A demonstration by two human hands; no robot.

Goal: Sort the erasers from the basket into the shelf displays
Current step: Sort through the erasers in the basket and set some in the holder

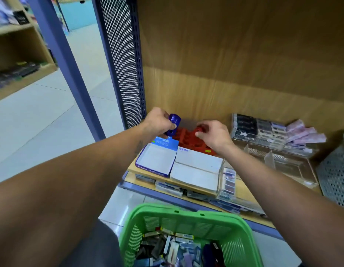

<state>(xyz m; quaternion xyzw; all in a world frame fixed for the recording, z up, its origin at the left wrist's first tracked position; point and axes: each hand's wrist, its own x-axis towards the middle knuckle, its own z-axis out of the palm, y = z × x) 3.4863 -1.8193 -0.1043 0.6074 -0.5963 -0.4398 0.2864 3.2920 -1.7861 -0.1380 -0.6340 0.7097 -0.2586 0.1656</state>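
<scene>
A blue eraser [173, 125], rounded and glossy, is held in the fingers of the left hand [159, 122], raised just above the back left corner of the lower shelf [242, 186]. A red eraser [201, 130] is pinched between thumb and fingertips of the right hand [215, 134], right at the red display tray [190, 140], a moulded piece with open sockets. Whether the red eraser is already seated in a socket cannot be told; the hand covers it.

In front of the tray, two open boxes are noted side by side: a blue-rimmed box [156, 160], white inside, and a white box [198, 168]. A clear acrylic divider tray [279, 160] stands to the right, with stacked packs of stationery [263, 132] behind it against the wooden back panel.

The green basket [242, 228] sits on the floor below, well apart from the hands, and much mixed stock is seen in it, so the sorting is judged far from done.

The step in hand is judged to be placing: the red piece into its tray first. The next move calls for a free socket to be found, the eraser to be lined up over it and pressed down level, then a matching place to be found for the blue one.
</scene>
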